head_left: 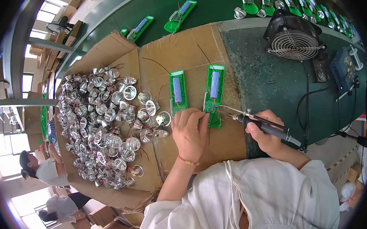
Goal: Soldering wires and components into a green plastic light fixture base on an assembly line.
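My right hand [267,131] grips a black soldering iron [270,130] with a thin metal feed tube along it. Its tip end points left at the lower part of a green plastic housing [218,86] holding a blue cylindrical battery [215,83] and a small circuit board [210,106]. My left hand [189,132] is closed in a pinch beside that board; whatever is between its fingertips is hidden. Left of it lies a second green housing [183,79] with a blue battery [177,90], its lower end partly covered by my left hand. Thin dark and red wires stick out from both.
A cardboard box [119,45] on the left holds a heap of silver reflector cups [109,113]. Cardboard [188,40] covers the green bench. A black fan [295,42] and a blue soldering station [343,70] stand right. More green housings [180,16] line the back; people [46,169] work far left.
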`<state>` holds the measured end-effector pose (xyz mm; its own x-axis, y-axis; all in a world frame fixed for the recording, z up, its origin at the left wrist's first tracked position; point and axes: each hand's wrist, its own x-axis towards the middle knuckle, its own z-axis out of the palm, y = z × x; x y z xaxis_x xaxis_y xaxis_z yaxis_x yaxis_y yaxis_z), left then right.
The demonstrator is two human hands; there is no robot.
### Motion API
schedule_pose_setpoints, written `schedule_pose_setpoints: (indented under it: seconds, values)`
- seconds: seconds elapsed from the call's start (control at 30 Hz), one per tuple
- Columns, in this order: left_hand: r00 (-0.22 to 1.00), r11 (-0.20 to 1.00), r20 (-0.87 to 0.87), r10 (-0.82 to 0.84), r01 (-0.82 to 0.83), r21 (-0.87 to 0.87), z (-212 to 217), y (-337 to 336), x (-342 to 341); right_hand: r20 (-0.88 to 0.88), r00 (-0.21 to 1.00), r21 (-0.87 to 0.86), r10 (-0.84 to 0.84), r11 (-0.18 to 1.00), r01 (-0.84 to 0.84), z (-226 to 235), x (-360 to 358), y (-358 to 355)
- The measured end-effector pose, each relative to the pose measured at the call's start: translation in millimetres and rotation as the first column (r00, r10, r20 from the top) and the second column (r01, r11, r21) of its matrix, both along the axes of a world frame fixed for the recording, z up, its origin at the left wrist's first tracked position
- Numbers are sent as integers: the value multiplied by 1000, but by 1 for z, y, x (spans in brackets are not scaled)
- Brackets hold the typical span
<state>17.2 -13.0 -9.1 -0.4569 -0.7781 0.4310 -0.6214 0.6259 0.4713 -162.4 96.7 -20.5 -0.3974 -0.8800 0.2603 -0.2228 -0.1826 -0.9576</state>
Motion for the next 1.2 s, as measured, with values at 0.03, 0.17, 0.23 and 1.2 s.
schedule_pose_setpoints:
  seconds: [0.03,0.17,0.23,1.2]
  values:
    - [1000,1000,2,1,-1,6,-1,0,0,2,1000,6,1,1000,-1,0,0,0]
    - [1000,1000,-9,-4,4,9,-2,0,1,13,999,89,49,995,-50,7,0,2]
    - [1000,1000,-9,-8,8,8,-3,-1,1,20,996,159,84,984,-86,11,0,3]
    - [999,997,-17,-43,44,59,7,-4,2,153,988,78,-23,997,11,2,3,-2]
